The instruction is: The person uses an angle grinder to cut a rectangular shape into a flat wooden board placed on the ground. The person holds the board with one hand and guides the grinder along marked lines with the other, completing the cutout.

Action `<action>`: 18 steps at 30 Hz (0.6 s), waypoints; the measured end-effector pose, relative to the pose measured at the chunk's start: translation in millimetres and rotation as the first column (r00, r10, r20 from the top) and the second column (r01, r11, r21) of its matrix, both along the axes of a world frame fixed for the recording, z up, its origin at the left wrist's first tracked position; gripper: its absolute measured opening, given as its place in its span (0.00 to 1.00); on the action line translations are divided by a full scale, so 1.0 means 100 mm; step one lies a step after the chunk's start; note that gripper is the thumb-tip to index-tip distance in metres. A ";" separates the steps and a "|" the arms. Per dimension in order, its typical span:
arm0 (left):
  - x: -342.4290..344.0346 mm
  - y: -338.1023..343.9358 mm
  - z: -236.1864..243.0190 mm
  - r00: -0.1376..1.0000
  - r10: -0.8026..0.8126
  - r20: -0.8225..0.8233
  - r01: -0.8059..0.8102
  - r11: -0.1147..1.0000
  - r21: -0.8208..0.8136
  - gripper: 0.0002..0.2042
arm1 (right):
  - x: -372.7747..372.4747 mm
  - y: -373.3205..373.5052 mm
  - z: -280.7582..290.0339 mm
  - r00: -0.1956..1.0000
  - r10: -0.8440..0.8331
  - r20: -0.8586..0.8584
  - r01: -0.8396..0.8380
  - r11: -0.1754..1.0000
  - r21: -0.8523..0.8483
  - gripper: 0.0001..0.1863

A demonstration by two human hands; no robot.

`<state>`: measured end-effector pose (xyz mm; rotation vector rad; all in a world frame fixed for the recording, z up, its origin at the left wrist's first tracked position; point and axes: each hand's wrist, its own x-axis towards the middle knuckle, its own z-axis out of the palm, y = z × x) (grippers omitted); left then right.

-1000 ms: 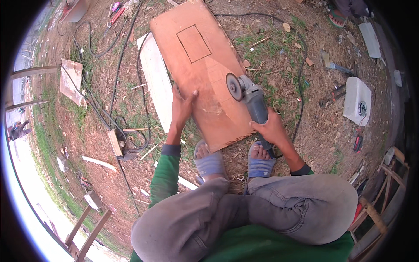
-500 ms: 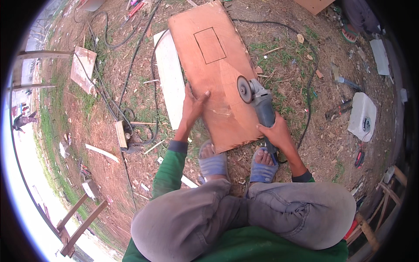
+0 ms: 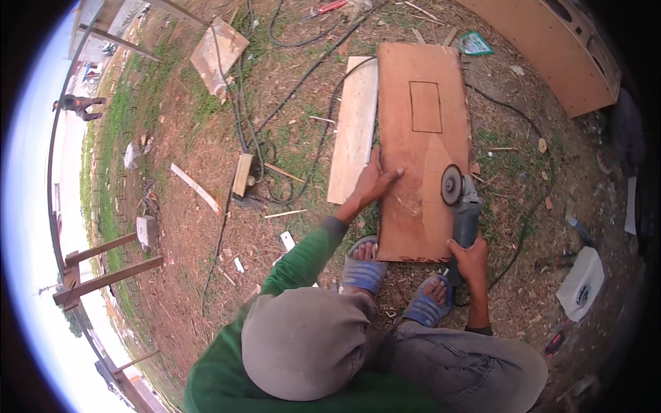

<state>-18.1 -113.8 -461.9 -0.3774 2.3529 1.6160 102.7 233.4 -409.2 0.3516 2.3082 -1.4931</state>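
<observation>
A long reddish-brown plywood board point(image 3: 406, 186) lies on the ground before my feet, with a rectangle drawn in dark line on its far half. My left hand point(image 3: 375, 180) rests on the board's left edge, thumb stretched over its face and fingers at the side. In my right hand point(image 3: 470, 258) is an angle grinder point(image 3: 466, 219), gripped around its body at the board's right edge. The grinder's round disc point(image 3: 452, 184) stands over the board near that edge; whether it touches the wood I cannot tell. Under the left edge sits a paler plank point(image 3: 351, 131).
Black cables point(image 3: 310, 72) snake over the ground at left, and another curves along the right. A large wooden box with round cut-outs point(image 3: 551, 48) stands at far right. A white sack point(image 3: 580, 283) lies at right, a small wood block point(image 3: 242, 173) at left. A person point(image 3: 79, 105) is far left.
My view has swung left, so the board and both hands appear further right and straighter. The hands keep their places on the board and the grinder.
</observation>
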 end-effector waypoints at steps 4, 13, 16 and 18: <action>-0.02 -0.01 -0.08 0.996 -0.004 -0.086 0.020 0.981 0.195 0.54 | -0.02 -0.05 0.00 0.998 -0.053 0.036 0.049 0.994 0.099 0.33; -0.02 -0.03 -0.08 0.998 -0.024 -0.053 0.026 0.999 0.026 0.54 | -0.11 -0.11 0.18 0.996 -0.065 0.064 0.056 0.991 0.124 0.34; -0.03 -0.02 -0.08 1.000 -0.007 -0.030 0.008 0.999 0.041 0.54 | -0.13 -0.08 0.17 0.991 -0.056 0.119 0.042 0.992 0.117 0.35; -0.02 -0.01 -0.06 0.999 -0.011 -0.051 0.012 1.000 0.018 0.53 | -0.14 -0.08 0.16 0.995 -0.043 0.093 0.030 0.991 0.133 0.35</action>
